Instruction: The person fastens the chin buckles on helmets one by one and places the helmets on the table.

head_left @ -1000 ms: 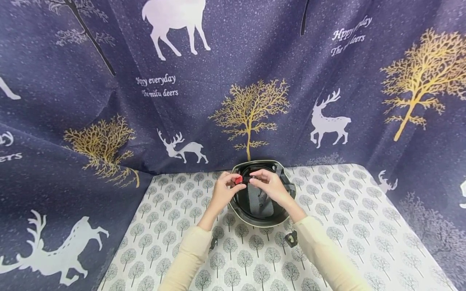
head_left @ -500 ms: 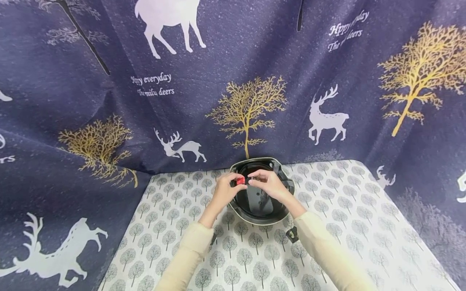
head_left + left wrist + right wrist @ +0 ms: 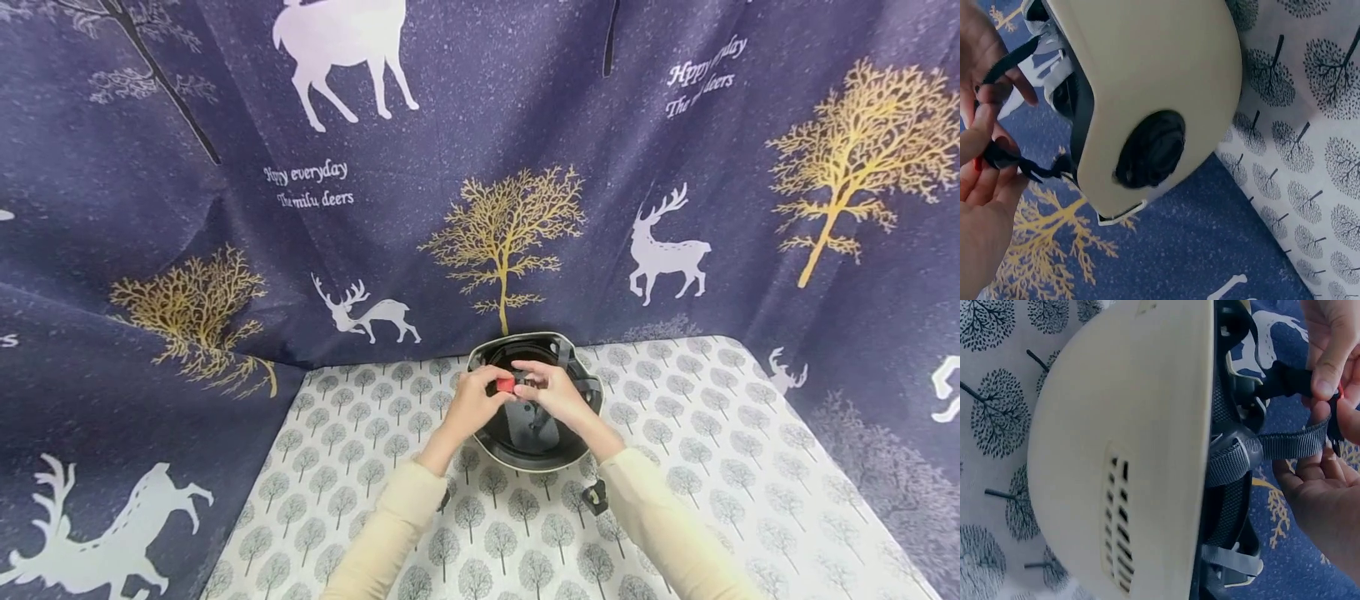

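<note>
A cream helmet (image 3: 528, 433) lies with its dark hollow facing up on the table. Over it, my left hand (image 3: 468, 404) pinches a red buckle part (image 3: 506, 385) on a black chin strap (image 3: 1288, 381). My right hand (image 3: 561, 398) pinches the end of the other, grey-black strap (image 3: 1294, 445), with its fingertips against the buckle. In the right wrist view both hands' fingertips meet around the two strap ends. Fingers hide most of the buckle, so whether its halves are joined cannot be seen. The left wrist view shows a round black vent (image 3: 1150, 150) on the shell.
A white cloth with grey tree prints covers the table (image 3: 675, 467). Behind it hangs a dark blue curtain (image 3: 450, 250) with deer and golden trees, close to the helmet's far rim. Small black devices sit at both wrists.
My hands have come closer together, narrowing the gap between the red buckle part and my right fingertips. The helmet stays in place on the table while the head view shifts slightly.
</note>
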{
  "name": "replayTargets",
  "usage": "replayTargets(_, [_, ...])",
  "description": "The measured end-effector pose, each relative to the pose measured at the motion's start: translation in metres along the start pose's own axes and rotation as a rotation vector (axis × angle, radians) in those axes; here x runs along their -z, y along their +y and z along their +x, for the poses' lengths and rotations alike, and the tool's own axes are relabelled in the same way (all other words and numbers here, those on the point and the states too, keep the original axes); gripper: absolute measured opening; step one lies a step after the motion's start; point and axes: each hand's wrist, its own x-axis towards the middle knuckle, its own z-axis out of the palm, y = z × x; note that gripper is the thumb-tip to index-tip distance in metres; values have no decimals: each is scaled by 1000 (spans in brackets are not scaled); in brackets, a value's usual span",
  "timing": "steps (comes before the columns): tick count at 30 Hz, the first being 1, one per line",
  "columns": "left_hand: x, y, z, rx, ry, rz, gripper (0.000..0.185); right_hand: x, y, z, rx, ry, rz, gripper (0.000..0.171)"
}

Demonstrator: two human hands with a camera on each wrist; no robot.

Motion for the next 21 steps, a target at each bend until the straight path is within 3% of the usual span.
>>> replayTargets(2, [0,0,0,-1,-14,-10,25,0,0,0,4,-13,-1,50])
replayTargets(12, [4,-3,-1,87,40,-53,28,-4,0,3,51,-8,3,36])
replayTargets(21, [3,-6,-4,93,65,-54,36,-6,9,4,84,36,-43,34])
